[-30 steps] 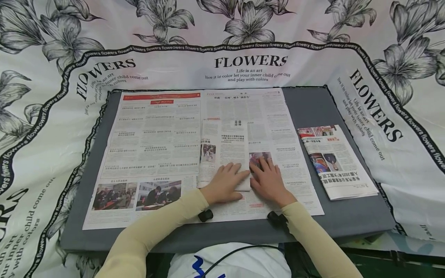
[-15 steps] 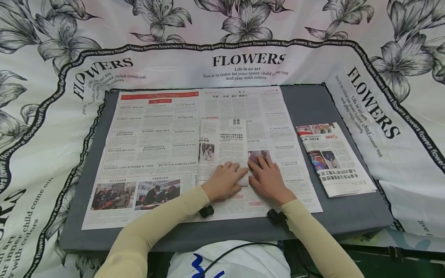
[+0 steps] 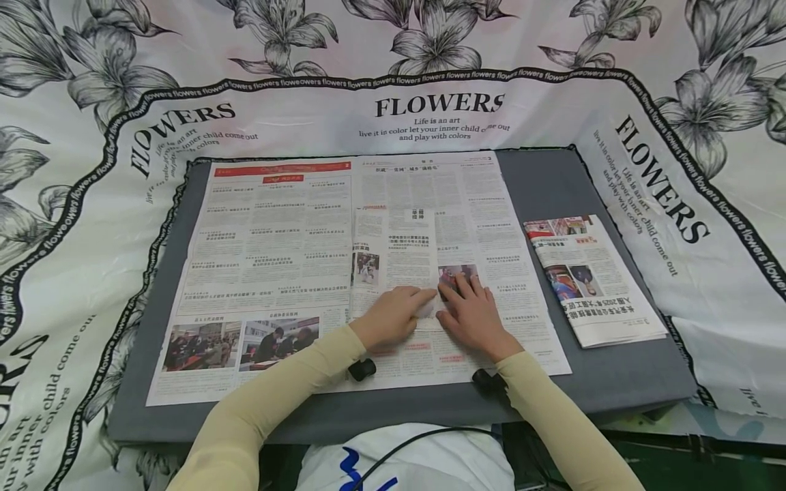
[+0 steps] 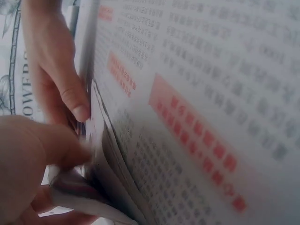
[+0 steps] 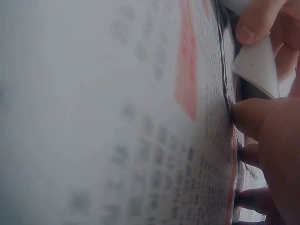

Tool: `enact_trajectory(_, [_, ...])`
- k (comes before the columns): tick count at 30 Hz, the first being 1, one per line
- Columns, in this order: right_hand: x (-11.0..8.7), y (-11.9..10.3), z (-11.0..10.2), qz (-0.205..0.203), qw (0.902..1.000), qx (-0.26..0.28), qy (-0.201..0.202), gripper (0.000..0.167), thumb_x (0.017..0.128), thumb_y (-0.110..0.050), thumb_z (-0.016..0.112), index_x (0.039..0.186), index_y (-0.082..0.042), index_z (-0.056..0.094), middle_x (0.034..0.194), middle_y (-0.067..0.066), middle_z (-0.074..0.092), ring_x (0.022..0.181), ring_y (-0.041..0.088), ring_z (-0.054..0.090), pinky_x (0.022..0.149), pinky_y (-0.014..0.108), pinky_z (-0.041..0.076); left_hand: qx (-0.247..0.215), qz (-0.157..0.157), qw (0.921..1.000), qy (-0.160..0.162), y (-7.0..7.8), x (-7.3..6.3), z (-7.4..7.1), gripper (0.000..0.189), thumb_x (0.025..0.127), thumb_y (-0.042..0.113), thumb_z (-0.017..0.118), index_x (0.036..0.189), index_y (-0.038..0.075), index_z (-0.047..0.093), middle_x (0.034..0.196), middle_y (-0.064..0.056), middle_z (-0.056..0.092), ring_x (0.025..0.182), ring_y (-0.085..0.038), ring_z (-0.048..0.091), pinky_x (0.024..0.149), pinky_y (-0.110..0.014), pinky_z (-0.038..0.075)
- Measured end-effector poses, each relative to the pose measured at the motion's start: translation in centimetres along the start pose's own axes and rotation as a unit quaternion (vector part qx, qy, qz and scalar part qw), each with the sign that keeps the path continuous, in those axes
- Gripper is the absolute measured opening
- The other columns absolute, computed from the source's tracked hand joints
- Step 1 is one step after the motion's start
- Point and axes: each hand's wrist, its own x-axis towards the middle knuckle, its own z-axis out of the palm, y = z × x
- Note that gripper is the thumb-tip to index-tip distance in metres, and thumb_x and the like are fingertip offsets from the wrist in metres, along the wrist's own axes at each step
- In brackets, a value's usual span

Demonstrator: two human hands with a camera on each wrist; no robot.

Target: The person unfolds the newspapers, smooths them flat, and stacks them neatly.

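Note:
A narrow folded newspaper (image 3: 402, 256) lies on the right page of a spread newspaper (image 3: 270, 279). My left hand (image 3: 389, 317) is at its near end, fingers drawn together. In the right wrist view, the left hand (image 5: 265, 21) pinches a raised, curling flap (image 5: 258, 65) of the folded newspaper between thumb and fingers. The same flap (image 4: 89, 204) bends upward in the left wrist view. My right hand (image 3: 475, 317) rests with spread fingers along the folded paper's right edge, over the open page; it holds nothing.
Another folded newspaper (image 3: 592, 279) lies to the right on the grey table (image 3: 534, 184). Two black objects (image 3: 362, 369) sit beneath the wrists near the front edge. A flower-printed cloth (image 3: 319, 123) surrounds the table on the back and sides.
My left hand's fingers, earlier spread on the folded newspaper, have drawn together and turned, and now pinch its near end. My right hand stays almost in place.

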Motion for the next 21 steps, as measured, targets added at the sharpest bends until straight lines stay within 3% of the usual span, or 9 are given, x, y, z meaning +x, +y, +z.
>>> enact_trajectory(6, [-0.1,-0.1,0.0,-0.004,0.9999,-0.001,0.011,0.06,0.097,-0.036,0.066,0.15,-0.012,0.053,0.16,0.028,0.038,0.147,0.059,0.029,0.11,0.075,0.03,-0.022,-0.02,0.9995,0.014,0.0,-0.1,-0.3,0.055,0.104,0.006,0.053,0.157,0.014,0.039,0.14,-0.011,0.062,0.125,-0.027,0.064,0.103,-0.039,0.054])
enact_trajectory(9, [0.0,-0.1,0.2,-0.008,0.9999,-0.001,0.012,0.059,0.097,-0.036,0.065,0.15,-0.012,0.052,0.16,0.028,0.037,0.147,0.059,0.029,0.109,0.074,0.031,-0.044,-0.024,0.9982,0.034,0.0,-0.3,-0.8,0.06,0.101,-0.002,0.053,0.157,0.013,0.039,0.14,-0.013,0.062,0.123,-0.028,0.065,0.101,-0.04,0.055])
enact_trajectory(15, [-0.1,-0.1,0.2,-0.014,0.9997,-0.009,0.018,0.058,0.099,-0.037,0.063,0.151,-0.013,0.052,0.16,0.029,0.036,0.146,0.06,0.029,0.108,0.074,0.032,-0.065,-0.018,0.9921,0.106,-0.6,-1.0,-2.6,0.066,0.096,-0.013,0.051,0.156,0.011,0.04,0.143,-0.016,0.059,0.108,-0.03,0.07,0.087,-0.038,0.058])
enact_trajectory(21, [-0.2,-0.3,0.0,-0.024,0.9992,-0.005,0.032,0.055,0.099,-0.035,0.062,0.149,-0.012,0.054,0.157,0.03,0.038,0.144,0.061,0.031,0.104,0.073,0.034,-0.072,-0.028,0.9778,0.194,-1.5,-2.1,-4.8,0.069,0.089,-0.019,0.051,0.153,0.006,0.046,0.142,-0.016,0.061,0.125,-0.032,0.064,0.102,-0.043,0.055])
